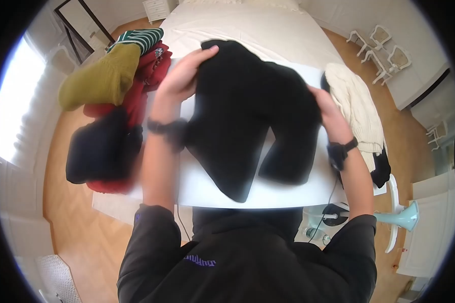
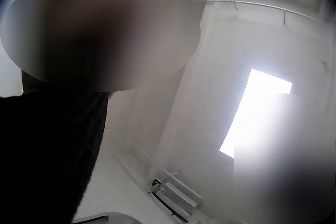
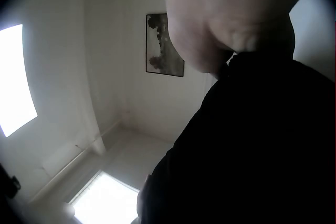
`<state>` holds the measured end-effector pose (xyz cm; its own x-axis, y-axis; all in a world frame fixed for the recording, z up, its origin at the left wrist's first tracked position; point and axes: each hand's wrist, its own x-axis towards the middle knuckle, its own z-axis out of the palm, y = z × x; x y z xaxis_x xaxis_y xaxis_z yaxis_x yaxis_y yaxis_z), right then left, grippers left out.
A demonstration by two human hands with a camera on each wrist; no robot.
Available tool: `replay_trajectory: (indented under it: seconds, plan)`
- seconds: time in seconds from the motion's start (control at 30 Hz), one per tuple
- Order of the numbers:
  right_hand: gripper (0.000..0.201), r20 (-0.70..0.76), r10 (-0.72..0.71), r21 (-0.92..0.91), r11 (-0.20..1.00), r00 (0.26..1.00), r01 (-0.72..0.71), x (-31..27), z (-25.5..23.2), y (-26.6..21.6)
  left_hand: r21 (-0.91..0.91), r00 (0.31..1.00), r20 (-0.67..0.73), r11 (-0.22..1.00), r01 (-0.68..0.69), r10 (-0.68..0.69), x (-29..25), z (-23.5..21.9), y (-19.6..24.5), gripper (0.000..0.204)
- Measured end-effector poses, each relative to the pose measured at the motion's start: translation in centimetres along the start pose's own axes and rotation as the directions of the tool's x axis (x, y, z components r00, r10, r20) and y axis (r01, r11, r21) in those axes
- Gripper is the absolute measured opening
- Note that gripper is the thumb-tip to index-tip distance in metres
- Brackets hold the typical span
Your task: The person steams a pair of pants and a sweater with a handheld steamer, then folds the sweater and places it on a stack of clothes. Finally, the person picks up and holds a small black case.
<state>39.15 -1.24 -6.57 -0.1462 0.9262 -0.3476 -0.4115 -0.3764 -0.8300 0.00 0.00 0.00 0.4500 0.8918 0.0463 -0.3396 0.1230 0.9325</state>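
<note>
A black garment (image 1: 232,101) hangs spread between both hands over a white table (image 1: 202,194). Two of its lower parts dangle with a gap between them. The left hand (image 1: 179,81) grips its upper left edge, thumb showing on the near side. At its right edge the right hand (image 1: 329,108) holds the cloth, the fingertips hidden behind it. In the right wrist view the black garment (image 3: 252,140) falls from below the right hand (image 3: 236,16). The left wrist view shows the black garment (image 2: 47,150) under a blurred area that covers the left hand.
On the left lie a mustard knit (image 1: 98,76), a green striped piece (image 1: 139,39), red clothes (image 1: 154,65) and a dark folded garment (image 1: 98,146). A cream cable-knit sweater (image 1: 356,106) lies at the table's right side. Beyond stands a bed (image 1: 247,25); a pale green fan-like stand (image 1: 402,217) is at lower right.
</note>
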Motion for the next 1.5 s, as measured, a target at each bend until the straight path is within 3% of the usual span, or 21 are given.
replay_trajectory:
  seconds: [0.1, 0.17, 0.2, 0.27, 0.43, 0.53, 0.6, 0.63, 0.7, 0.73, 0.8, 0.93, 1.0, 1.07, 1.13, 1.2, 1.27, 1.3, 1.33, 1.4, 1.5]
  plan:
    - [0.054, 0.051, 0.066, -0.261, 0.964, 0.997, -0.050, 3.3, -3.6, 3.5, 0.367, 0.968, -0.228, 0.911, 0.186, -0.105, 3.4, -3.4, -5.8, 0.042]
    - [0.082, -0.092, -0.234, -0.702, 0.705, 0.968, 0.103, 3.2, -3.5, 5.2, 0.655, 0.955, -0.279, 0.707, 0.265, -0.100, 5.0, -7.1, -9.7, 0.047]
    - [0.082, -0.096, -0.228, -0.698, 0.709, 0.969, 0.098, 3.4, -3.7, 5.2, 0.655, 0.954, -0.281, 0.705, 0.272, -0.107, 4.8, -8.1, -10.1, 0.047]
    - [0.099, 0.093, -0.243, -0.911, 0.370, 0.966, 0.181, 3.4, -4.0, 4.7, 0.674, 0.933, -0.308, 0.650, 0.351, -0.184, 4.3, -8.6, -10.5, 0.043]
    - [0.089, 0.042, -0.233, -0.969, 0.226, 0.972, 0.096, 4.5, -4.7, 4.1, 0.511, 0.928, -0.314, 0.787, 0.345, -0.203, 3.4, -8.4, -10.0, 0.038]
    - [0.080, 0.136, -0.432, -0.948, 0.205, 0.891, 0.244, 2.8, -3.3, 5.0, 0.574, 0.942, -0.316, 0.769, 0.283, -0.111, 3.3, -8.3, -10.3, 0.036]
    - [0.071, 0.484, -0.405, -0.867, -0.104, 0.776, 0.487, 0.3, -1.1, 5.0, 0.572, 0.954, -0.300, 0.794, 0.205, -0.030, 3.9, -8.9, -10.3, 0.045]
    - [0.066, 0.538, -0.294, -0.842, -0.131, 0.790, 0.524, -1.1, 0.0, 5.1, 0.574, 0.952, -0.303, 0.792, 0.209, -0.031, 4.1, -9.2, -10.0, 0.045]
    - [0.054, 0.592, -0.091, -0.804, -0.146, 0.801, 0.577, -3.4, 1.4, 5.6, 0.832, 0.943, -0.316, 0.509, 0.221, 0.107, 4.3, -9.4, -9.5, 0.062]
    - [0.044, 0.620, -0.072, -0.784, -0.093, 0.782, 0.613, -4.1, 1.6, 6.1, 0.832, 0.943, -0.317, 0.508, 0.224, 0.103, 3.9, -8.8, -9.5, 0.062]
    - [0.036, 0.629, -0.093, -0.774, -0.174, 0.772, 0.609, -5.4, 2.1, 5.9, 0.975, 0.938, -0.118, -0.144, 0.172, 0.326, 1.7, -6.3, -9.8, 0.074]
    - [0.025, 0.584, -0.262, -0.801, -0.033, 0.768, 0.598, -6.5, 1.2, 4.7, 0.983, 0.984, 0.179, -0.033, -0.180, -0.012, -5.1, 0.0, -11.3, 0.082]
    - [0.021, 0.494, -0.282, -0.838, 0.097, 0.822, 0.537, -7.1, -0.4, 3.6, 0.969, 0.966, 0.163, -0.150, -0.195, -0.201, -8.9, 2.0, -12.8, 0.088]
    - [0.019, 0.483, -0.258, -0.852, 0.082, 0.837, 0.517, -8.2, -2.0, 2.3, 0.970, 0.970, 0.174, -0.138, -0.199, -0.172, -10.8, 1.8, -13.7, 0.090]
    - [0.060, 0.336, -0.260, -0.836, 0.361, 0.905, 0.414, -9.5, -3.0, 2.6, 0.970, 0.971, 0.191, -0.125, -0.210, -0.145, -11.7, 1.4, -13.6, 0.092]
    - [0.075, 0.363, -0.325, -0.794, 0.382, 0.873, 0.473, -9.7, -4.2, 4.1, 0.981, 0.974, 0.184, 0.091, -0.173, -0.135, -12.0, 1.4, -12.3, 0.092]
    - [0.074, 0.546, -0.151, -0.838, -0.097, 0.824, 0.537, -10.6, -4.5, 5.4, 0.975, 0.976, 0.186, 0.146, -0.169, -0.110, -13.0, 2.1, -10.9, 0.091]
    - [0.079, 0.489, -0.003, -0.844, -0.252, 0.872, 0.473, -11.6, -4.6, 6.4, 0.983, 0.973, 0.183, 0.056, -0.177, -0.143, -13.7, 2.6, -10.5, 0.091]
    - [0.080, 0.484, -0.030, -0.816, -0.376, 0.875, 0.439, -12.5, -4.4, 7.4, 0.982, 0.969, 0.175, -0.035, -0.184, -0.177, -14.6, 2.7, -10.4, 0.091]
    - [0.080, 0.416, -0.020, -0.834, -0.407, 0.909, 0.372, -13.4, -4.1, 7.4, 0.984, 0.963, 0.147, -0.063, -0.165, -0.227, -15.6, 2.0, -11.8, 0.092]
    - [0.081, 0.373, 0.013, -0.845, -0.407, 0.928, 0.346, -14.3, -4.3, 7.1, 0.985, 0.982, 0.154, -0.057, -0.161, -0.107, -16.9, 1.5, -12.1, 0.107]
